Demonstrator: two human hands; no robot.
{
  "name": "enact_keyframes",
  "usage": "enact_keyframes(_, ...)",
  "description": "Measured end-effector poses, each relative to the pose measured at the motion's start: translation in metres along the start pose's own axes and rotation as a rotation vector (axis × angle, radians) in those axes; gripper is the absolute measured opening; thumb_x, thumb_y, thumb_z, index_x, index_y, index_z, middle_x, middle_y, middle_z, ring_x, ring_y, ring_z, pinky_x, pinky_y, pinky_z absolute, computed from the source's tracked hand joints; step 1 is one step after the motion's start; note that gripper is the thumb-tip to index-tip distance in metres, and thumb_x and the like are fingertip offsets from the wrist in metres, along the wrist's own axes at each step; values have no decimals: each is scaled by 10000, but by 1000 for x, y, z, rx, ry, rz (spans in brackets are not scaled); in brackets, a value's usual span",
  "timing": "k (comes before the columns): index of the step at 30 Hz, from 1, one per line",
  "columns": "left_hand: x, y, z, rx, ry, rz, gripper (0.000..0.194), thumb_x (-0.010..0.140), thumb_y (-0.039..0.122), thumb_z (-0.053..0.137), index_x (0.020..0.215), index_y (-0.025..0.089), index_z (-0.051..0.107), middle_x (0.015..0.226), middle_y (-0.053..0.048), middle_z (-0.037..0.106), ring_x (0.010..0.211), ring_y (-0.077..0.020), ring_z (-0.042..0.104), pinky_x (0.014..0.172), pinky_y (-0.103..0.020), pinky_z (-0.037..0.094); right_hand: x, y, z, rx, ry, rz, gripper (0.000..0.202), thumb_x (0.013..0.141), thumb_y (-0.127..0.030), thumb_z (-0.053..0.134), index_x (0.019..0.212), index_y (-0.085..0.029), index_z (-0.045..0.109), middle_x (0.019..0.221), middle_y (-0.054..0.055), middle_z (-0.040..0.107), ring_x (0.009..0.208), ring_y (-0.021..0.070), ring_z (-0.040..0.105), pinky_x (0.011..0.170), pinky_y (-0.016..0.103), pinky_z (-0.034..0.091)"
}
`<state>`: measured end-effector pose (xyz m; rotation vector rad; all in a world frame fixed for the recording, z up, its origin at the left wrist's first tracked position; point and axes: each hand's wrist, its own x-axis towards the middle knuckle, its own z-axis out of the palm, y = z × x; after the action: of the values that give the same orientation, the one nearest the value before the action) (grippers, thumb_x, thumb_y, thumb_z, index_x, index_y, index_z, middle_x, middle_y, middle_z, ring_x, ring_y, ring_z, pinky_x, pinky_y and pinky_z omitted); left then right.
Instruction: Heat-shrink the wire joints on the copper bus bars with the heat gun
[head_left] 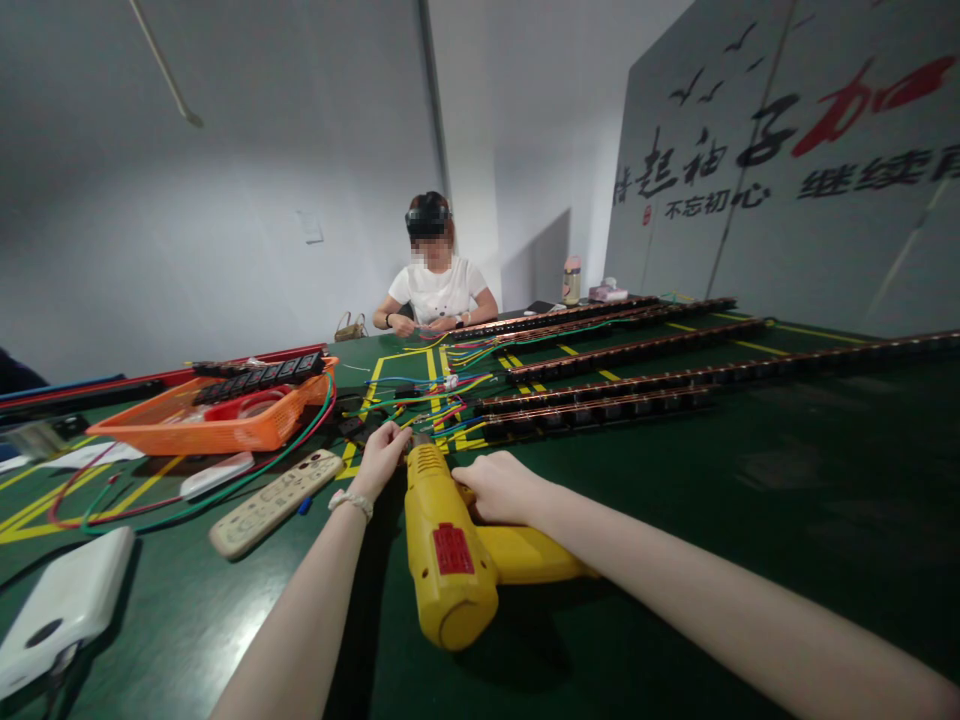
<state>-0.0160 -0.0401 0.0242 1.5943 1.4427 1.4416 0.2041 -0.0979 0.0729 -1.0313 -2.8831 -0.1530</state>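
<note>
A yellow heat gun lies on its side on the green table, its nozzle pointing away from me and its handle to the right. My left hand is closed in a pinch just left of the nozzle. Whatever its fingertips hold is too small to make out. Beside the gun's body, in front of the handle, my right hand is closed, its curled fingers partly hidden near the trigger. My right forearm passes over the handle's end. Coloured wires spread just beyond both hands, joined to long black strips.
An orange basket with black parts stands at left. Nearer lie a beige remote control, a white power bank and loose red and green wires. Across the table sits a co-worker, hands at some wires. A bottle stands behind.
</note>
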Motion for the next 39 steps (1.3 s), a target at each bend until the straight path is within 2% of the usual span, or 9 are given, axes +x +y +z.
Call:
enact_keyframes(5,0,-2,-1,-39,-29,-16,376,678,481,574,599,194,345,552,42,520,410,-59,427,423,-187,324,-16,14,-5,8,-33,70,244,724,-260,532,944,-186,607,872,94,680,783,245,638,585,277,402)
enact_keyframes(15,0,-3,-1,-63,-26,-30,335,671,459,580,669,191,379,531,50,526,386,-56,416,401,-173,283,-49,47,-6,-63,-61,165,235,732,-191,503,945,-199,601,833,80,677,764,245,630,577,278,381)
enact_keyframes(18,0,-3,-1,-47,-57,-63,313,680,431,566,829,170,482,543,53,514,411,-66,419,413,-180,290,-52,49,-9,-87,-54,144,201,718,-166,517,900,-192,599,798,72,674,746,241,628,578,278,374)
enact_keyframes(22,1,-2,-1,-12,-116,-50,420,715,439,513,999,138,581,563,47,471,471,-81,418,445,-194,301,-52,48,-12,-110,-42,115,179,707,-144,518,865,-179,594,779,71,674,721,236,624,593,284,372)
enact_keyframes(28,3,-1,-2,42,-184,-48,473,729,479,490,968,105,653,538,46,424,477,-79,361,461,-203,251,-49,46,-11,-134,-41,84,177,713,-157,510,865,-170,600,762,78,670,710,239,621,591,289,365)
enact_keyframes(34,3,0,-2,46,-151,-39,448,720,438,501,949,89,666,517,43,408,483,-87,362,472,-209,242,-46,44,-10,-149,-46,66,192,694,-152,496,847,-161,612,744,83,671,676,223,613,663,304,368)
enact_keyframes(39,1,5,-1,38,-126,-85,439,700,387,493,950,64,655,511,47,388,466,-74,326,459,-205,213,-44,43,-11,-153,-36,52,167,654,-140,511,782,-154,618,715,79,673,662,207,607,758,320,341)
